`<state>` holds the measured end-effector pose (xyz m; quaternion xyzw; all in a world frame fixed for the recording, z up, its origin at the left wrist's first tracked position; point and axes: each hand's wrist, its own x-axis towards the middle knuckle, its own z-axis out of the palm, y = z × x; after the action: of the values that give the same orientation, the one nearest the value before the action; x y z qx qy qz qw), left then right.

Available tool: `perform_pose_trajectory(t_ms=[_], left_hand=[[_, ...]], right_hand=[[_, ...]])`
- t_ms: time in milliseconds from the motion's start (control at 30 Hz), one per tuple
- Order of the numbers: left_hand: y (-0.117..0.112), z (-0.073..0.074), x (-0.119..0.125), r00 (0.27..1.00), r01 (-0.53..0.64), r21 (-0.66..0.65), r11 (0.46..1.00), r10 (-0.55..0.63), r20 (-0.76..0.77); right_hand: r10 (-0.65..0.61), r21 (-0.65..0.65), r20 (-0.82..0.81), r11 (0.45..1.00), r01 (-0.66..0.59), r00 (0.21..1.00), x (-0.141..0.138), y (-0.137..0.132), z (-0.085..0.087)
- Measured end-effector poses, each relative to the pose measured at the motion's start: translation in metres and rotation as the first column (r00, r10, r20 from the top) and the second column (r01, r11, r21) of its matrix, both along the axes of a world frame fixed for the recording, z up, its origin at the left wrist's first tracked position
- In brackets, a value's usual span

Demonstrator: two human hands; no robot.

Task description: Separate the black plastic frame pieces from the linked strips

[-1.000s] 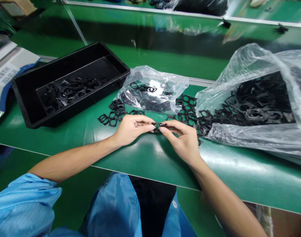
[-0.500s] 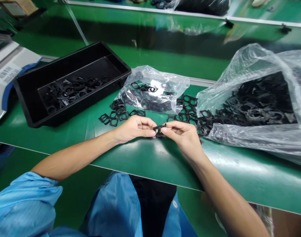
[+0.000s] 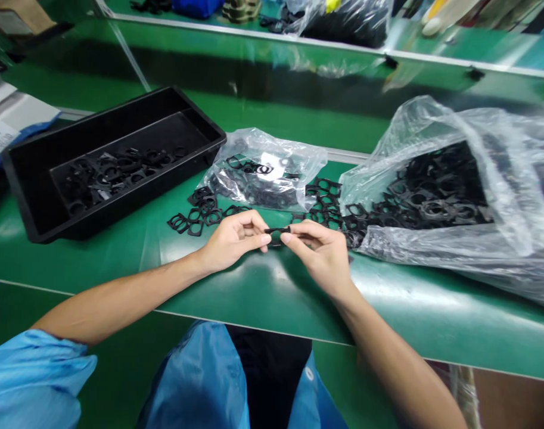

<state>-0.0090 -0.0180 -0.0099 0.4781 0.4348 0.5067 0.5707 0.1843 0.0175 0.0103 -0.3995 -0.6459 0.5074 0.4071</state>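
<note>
Both hands meet over the green table and pinch one small black plastic frame part between them. My left hand grips its left end with fingers curled. My right hand grips its right end with thumb and forefinger. Just behind the hands lie several loose black frame parts, and more of them spill from the bags.
A black tray holding several black parts stands at the left. A small clear bag of parts lies in the middle and a large clear bag of parts at the right. A raised green shelf runs along the back.
The hands stay together on the same part, turning it slightly. The view has shifted, so everything sits a little lower and to the left.
</note>
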Motion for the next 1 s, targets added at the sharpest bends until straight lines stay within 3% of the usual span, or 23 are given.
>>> perform_pose_trajectory(t_ms=[200, 300, 400, 533, 767, 1000], left_hand=[[-0.007, -0.001, -0.002, 0.985, -0.019, 0.043, 0.999, 0.026, -0.172], [-0.01, -0.001, -0.003, 0.962, -0.014, 0.038, 0.999, 0.024, -0.271], [-0.013, -0.001, -0.002, 0.945, 0.042, 0.03, 0.999, -0.03, -0.325], [-0.013, 0.0, 0.0, 0.948, 0.052, 0.025, 0.998, -0.041, -0.317], [-0.01, 0.001, -0.001, 0.982, -0.127, -0.001, 0.992, 0.126, -0.144], [-0.009, 0.0, 0.0, 0.966, -0.083, 0.032, 0.996, 0.089, -0.243]], right_hand=[[0.079, 0.206, 0.218, 0.97, -0.125, 0.973, 0.005, -0.007, -0.001], [0.106, 0.164, 0.256, 0.975, -0.152, 0.961, 0.004, -0.011, -0.003], [0.067, 0.092, 0.211, 0.992, -0.088, 0.975, 0.003, -0.014, -0.003], [0.059, 0.101, 0.18, 0.992, -0.078, 0.982, 0.002, -0.015, 0.0], [0.149, 0.117, 0.24, 0.977, -0.18, 0.959, 0.003, -0.014, -0.002], [0.118, 0.184, 0.22, 0.97, -0.16, 0.968, 0.004, -0.014, -0.004]])
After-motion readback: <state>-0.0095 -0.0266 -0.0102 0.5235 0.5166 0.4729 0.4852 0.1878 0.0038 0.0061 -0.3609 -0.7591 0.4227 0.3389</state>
